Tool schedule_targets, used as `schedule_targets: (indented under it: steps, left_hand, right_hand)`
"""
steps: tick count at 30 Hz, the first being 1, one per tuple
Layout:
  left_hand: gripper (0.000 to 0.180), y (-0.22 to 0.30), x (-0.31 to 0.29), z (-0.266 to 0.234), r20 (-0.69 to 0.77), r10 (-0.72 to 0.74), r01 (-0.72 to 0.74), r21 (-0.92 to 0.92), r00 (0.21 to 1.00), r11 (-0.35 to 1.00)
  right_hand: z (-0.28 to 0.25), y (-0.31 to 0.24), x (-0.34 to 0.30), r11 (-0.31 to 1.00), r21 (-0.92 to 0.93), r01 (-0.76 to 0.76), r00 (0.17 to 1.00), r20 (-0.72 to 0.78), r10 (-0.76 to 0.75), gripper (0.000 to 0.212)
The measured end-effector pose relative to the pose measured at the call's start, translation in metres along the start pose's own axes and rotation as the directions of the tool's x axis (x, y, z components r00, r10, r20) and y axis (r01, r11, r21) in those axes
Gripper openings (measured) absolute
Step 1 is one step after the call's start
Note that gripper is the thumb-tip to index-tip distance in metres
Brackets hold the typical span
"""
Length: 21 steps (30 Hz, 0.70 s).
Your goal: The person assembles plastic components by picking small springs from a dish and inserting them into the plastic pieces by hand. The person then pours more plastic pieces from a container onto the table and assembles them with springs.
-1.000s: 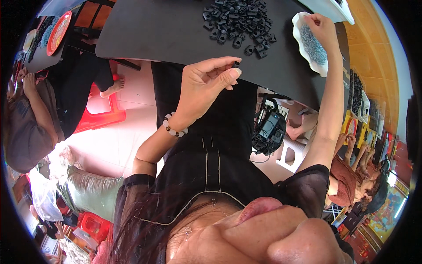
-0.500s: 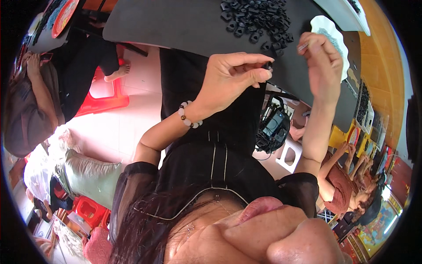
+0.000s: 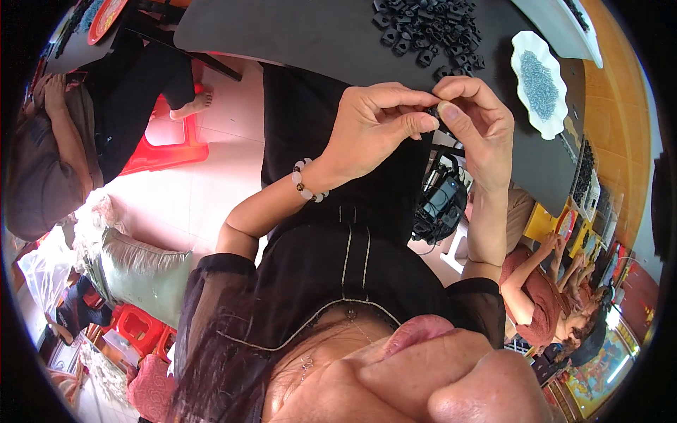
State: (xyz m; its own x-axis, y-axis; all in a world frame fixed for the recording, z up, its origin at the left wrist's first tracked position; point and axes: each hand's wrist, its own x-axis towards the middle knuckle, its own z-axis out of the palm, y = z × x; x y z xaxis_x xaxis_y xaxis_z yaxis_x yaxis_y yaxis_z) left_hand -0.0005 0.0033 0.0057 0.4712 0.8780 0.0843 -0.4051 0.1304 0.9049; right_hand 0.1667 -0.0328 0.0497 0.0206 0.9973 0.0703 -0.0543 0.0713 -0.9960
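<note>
My left hand (image 3: pixel 377 127) and my right hand (image 3: pixel 476 123) meet fingertip to fingertip just in front of my chest, pinching one small black part (image 3: pixel 435 111) between them. A beaded bracelet (image 3: pixel 305 185) circles my left wrist. Beyond the hands, a heap of small black parts (image 3: pixel 430 32) lies on the dark table (image 3: pixel 296 35). To the right on the table stands a white scalloped dish (image 3: pixel 539 81) holding small grey pieces.
A black device (image 3: pixel 441 204) hangs below my hands. A person sits at the left by a red stool (image 3: pixel 169 144). Another person in a rust top (image 3: pixel 543 296) sits at the lower right. Bags and red crates lie at the lower left.
My right hand came back from the white dish toward my chest. Both hands have drawn together and now pinch the small black part between them.
</note>
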Motion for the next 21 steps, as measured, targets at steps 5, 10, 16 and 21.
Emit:
schedule_targets:
  steps: [5,10,16,21]
  left_hand:
    - [0.021,0.0,-0.004,-0.005,0.033,0.013,-0.015,0.076,0.999,0.997]
    - [0.021,0.002,-0.003,-0.01,0.015,0.01,-0.011,0.051,1.0,0.999]
    - [0.021,0.0,-0.002,-0.011,0.012,0.008,-0.008,0.045,1.0,0.999]
    - [0.021,0.003,-0.002,-0.013,0.012,-0.032,0.032,0.024,0.999,0.999]
  right_hand:
    - [-0.016,-0.007,0.0,0.992,-0.118,-0.052,0.998,0.037,0.056,0.015]
    - [-0.052,-0.016,0.013,0.78,-0.609,-0.147,0.956,-0.29,-0.046,0.015]
    - [-0.063,-0.005,0.02,0.529,-0.839,-0.13,0.947,-0.264,-0.186,0.013]
    - [-0.061,-0.004,0.028,0.513,-0.852,-0.104,0.953,-0.233,-0.195,0.013]
